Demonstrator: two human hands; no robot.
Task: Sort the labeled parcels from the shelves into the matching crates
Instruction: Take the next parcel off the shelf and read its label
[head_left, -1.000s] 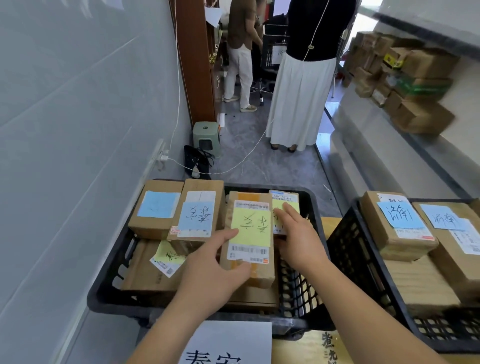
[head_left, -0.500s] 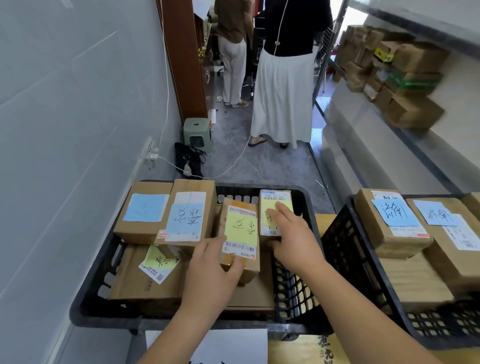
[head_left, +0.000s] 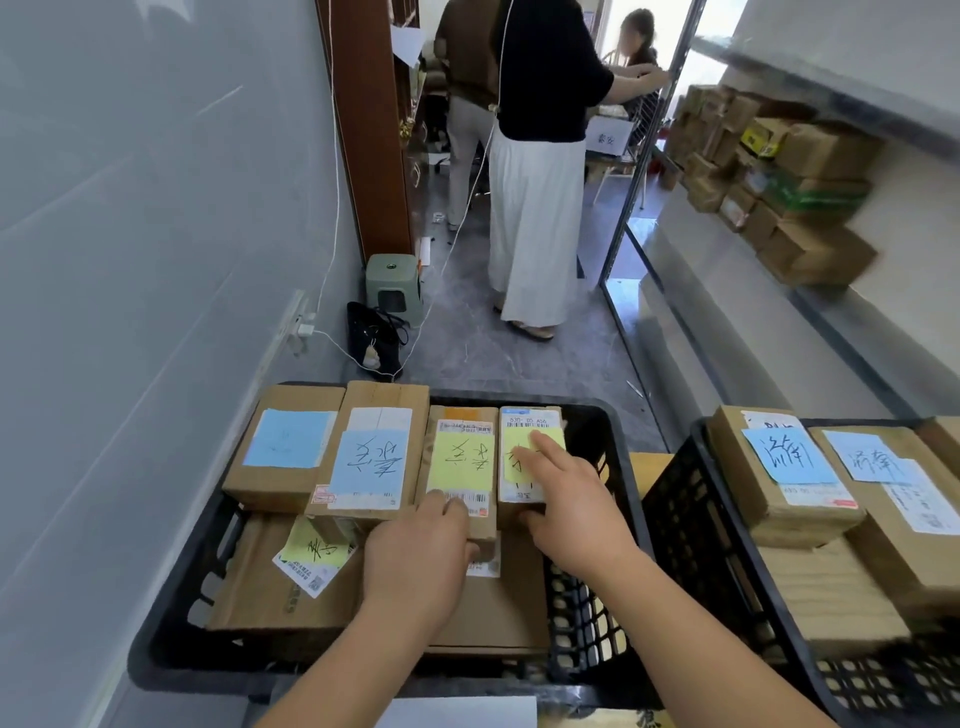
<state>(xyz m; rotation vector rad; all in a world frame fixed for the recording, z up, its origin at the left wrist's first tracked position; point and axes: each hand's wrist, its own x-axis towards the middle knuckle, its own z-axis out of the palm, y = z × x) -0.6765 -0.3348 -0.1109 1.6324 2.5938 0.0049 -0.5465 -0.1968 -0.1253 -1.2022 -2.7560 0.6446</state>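
- Left hand (head_left: 415, 556): fingers curled over the near end of a yellow-noted parcel (head_left: 460, 467), holding it, likely squaring it into its row.
- Right hand (head_left: 566, 499): fingers straight, spread flat on the smaller yellow-noted parcel (head_left: 527, 431) just right of the first; pressing, not gripping, apparently to seat it level.
- Left crate (head_left: 621, 499), black, latticed: landmark for all that follows. Both handled parcels lie in its top row, side by side and touching.
- In the same row, further left: a parcel with a written blue note (head_left: 369, 462), then one with a blue note (head_left: 288, 439) whose writing I cannot read. Labels face up, presumably for checking against the crate.
- Beneath the row: larger flat boxes, one bearing a tilted yellow note (head_left: 311, 553).
- Right of the left crate, just beside it: a second black crate (head_left: 691, 499) with blue-noted parcels (head_left: 779, 467).
- Beyond and right of it: a shelf (head_left: 831, 317) with unsorted boxes, blurred.
- Past the left crate's far end: a person in a white skirt (head_left: 535, 223) on the floor.
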